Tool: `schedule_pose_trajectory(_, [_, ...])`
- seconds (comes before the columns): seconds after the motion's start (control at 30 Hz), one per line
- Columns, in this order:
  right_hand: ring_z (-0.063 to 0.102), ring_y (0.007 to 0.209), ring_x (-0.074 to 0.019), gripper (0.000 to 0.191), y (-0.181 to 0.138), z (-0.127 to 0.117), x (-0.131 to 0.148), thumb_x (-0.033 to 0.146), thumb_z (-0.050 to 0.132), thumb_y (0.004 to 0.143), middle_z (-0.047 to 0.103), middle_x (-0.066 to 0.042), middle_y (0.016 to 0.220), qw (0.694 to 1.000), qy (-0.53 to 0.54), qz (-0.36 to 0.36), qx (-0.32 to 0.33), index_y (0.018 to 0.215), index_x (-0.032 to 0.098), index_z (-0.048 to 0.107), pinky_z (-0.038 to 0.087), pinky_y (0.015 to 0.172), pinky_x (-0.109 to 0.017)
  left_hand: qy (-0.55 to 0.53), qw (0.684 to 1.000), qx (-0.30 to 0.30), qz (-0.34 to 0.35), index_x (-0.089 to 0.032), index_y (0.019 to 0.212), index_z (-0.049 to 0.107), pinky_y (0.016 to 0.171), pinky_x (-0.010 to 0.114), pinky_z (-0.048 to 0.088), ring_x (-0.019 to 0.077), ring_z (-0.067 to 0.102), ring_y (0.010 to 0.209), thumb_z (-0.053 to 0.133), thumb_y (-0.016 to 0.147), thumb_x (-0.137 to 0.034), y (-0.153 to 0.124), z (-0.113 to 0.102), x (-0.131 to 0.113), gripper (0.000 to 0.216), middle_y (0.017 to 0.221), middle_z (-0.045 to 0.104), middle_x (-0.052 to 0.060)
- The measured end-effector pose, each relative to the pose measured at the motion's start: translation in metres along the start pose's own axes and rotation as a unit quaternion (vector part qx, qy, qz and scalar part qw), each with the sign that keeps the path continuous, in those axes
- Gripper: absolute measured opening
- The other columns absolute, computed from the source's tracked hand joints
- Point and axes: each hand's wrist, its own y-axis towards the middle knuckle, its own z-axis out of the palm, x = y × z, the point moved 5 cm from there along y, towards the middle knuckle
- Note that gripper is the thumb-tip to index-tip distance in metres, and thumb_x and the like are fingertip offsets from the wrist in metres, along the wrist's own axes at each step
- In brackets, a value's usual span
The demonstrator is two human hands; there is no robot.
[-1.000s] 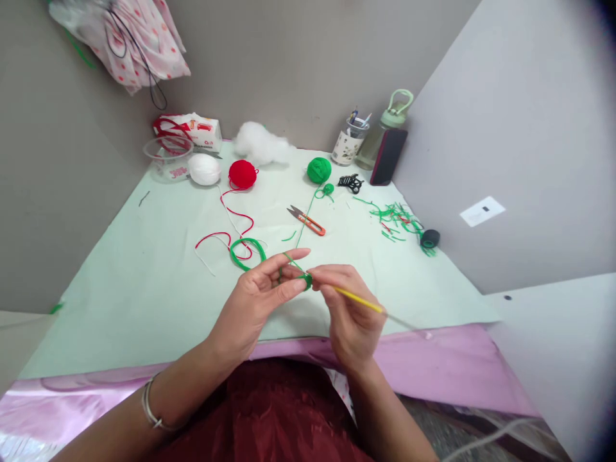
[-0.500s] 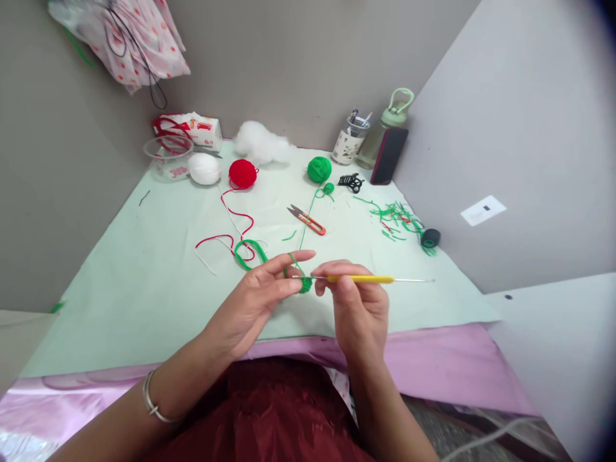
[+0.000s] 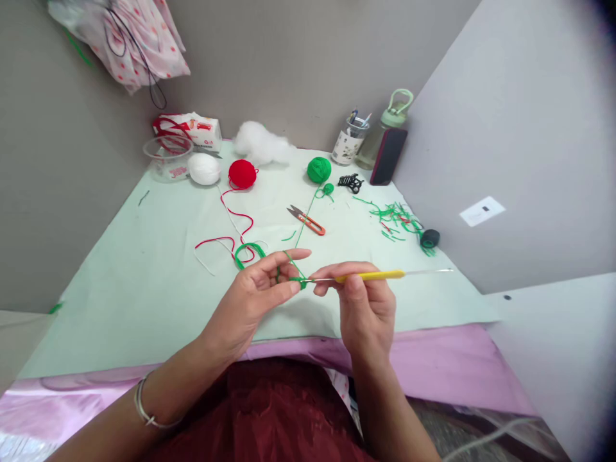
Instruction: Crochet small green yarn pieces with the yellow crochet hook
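My left hand (image 3: 262, 289) pinches a small green crochet piece (image 3: 302, 285) between thumb and fingers, its index finger stretched out with green yarn looped over it. That strand runs back to the green yarn ball (image 3: 318, 170). Closed round the yellow grip of a crochet hook (image 3: 375, 276) is my right hand (image 3: 363, 301). The hook's thin metal shaft points left and its tip meets the green piece. Part of the piece is hidden behind my left fingers.
Orange thread snips (image 3: 308, 221) lie beyond my hands. A red yarn ball (image 3: 242, 174), a white yarn ball (image 3: 205, 169) and white stuffing (image 3: 262, 142) sit at the back. Green yarn scraps (image 3: 397, 215) lie right, near a phone (image 3: 389, 157) leaning on a bottle (image 3: 370, 145).
My right hand and the hook have shifted slightly right, away from my left hand. My left fingers have turned a little, and less of the green piece shows.
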Motion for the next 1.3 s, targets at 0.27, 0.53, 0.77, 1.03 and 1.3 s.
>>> schedule_pose_trajectory(0.27, [0.076,0.087,-0.0152,0.026,-0.007,0.004,0.018,0.015,0.056,0.107,0.080,-0.002,0.100,0.984,-0.134,-0.117,0.029,0.118,0.027,0.076,0.063,0.080,-0.031,0.145,0.985,-0.018,0.089,-0.032,0.119,0.082,0.090,0.028,0.045,0.0150,0.059,0.093,0.079,0.090,-0.021,-0.001,-0.004,-0.008,0.032,0.092,0.066,-0.001])
schedule_pose_trajectory(0.53, [0.079,0.097,-0.0225,0.027,-0.013,0.010,0.021,0.010,0.059,0.102,0.082,-0.010,0.106,0.940,-0.247,-0.228,0.062,0.121,0.023,0.073,0.068,0.080,-0.037,0.234,0.964,-0.069,0.101,-0.029,0.122,0.081,0.091,0.032,0.046,0.0177,0.061,0.091,0.080,0.087,-0.028,-0.002,-0.006,-0.013,0.035,0.090,0.070,0.000])
schedule_pose_trajectory(0.77, [0.079,0.103,-0.0243,0.041,-0.023,0.015,0.017,0.003,0.061,0.098,0.082,-0.016,0.116,0.880,-0.334,-0.332,0.057,0.135,0.020,0.069,0.069,0.079,-0.038,0.194,0.976,-0.056,0.080,-0.029,0.124,0.080,0.089,0.031,0.046,0.0172,0.063,0.092,0.083,0.087,-0.033,-0.001,-0.007,-0.015,0.037,0.093,0.071,-0.001])
schedule_pose_trajectory(1.03, [0.079,0.097,-0.0245,0.037,-0.025,0.021,0.016,0.006,0.061,0.099,0.083,-0.018,0.112,0.840,-0.377,-0.386,0.046,0.133,0.015,0.068,0.069,0.077,-0.038,0.193,0.977,-0.061,0.067,-0.026,0.125,0.080,0.088,0.033,0.047,0.0173,0.062,0.086,0.085,0.085,-0.032,0.000,-0.009,-0.017,0.041,0.084,0.069,-0.002])
schedule_pose_trajectory(1.3, [0.077,0.102,-0.0225,0.034,-0.026,0.022,0.016,0.008,0.062,0.100,0.080,-0.011,0.109,0.816,-0.446,-0.368,0.024,0.129,0.023,0.073,0.068,0.080,-0.036,0.026,1.000,0.004,-0.018,-0.029,0.131,0.078,0.083,0.027,0.048,0.0129,0.060,0.080,0.089,0.082,-0.031,0.001,-0.002,-0.001,0.051,0.084,0.068,-0.003])
